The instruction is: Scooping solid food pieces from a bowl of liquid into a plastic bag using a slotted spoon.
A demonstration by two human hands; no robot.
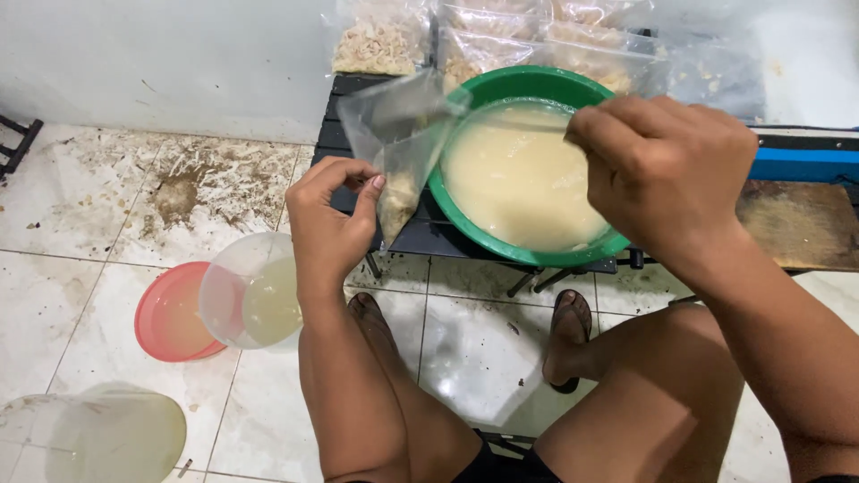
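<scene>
Knees and sandalled feet [567,338] fill the lower frame. At centre, the left hand [329,219] pinches a clear plastic bag [400,143]; the right hand [667,165], fingers closed together, holds something thin above the green bowl [528,165] of pale liquid. Filled bags [380,40] line the top.

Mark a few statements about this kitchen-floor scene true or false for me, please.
1. The green bowl holds a pale, creamy liquid. True.
2. The left hand pinches a clear plastic bag. True.
3. The right hand rests on the floor. False: it is raised over the bowl's rim.
4. The red lid lies on the black rack. False: it lies on the tiled floor, beside a clear container.
5. The person is wearing closed shoes. False: sandals.
</scene>
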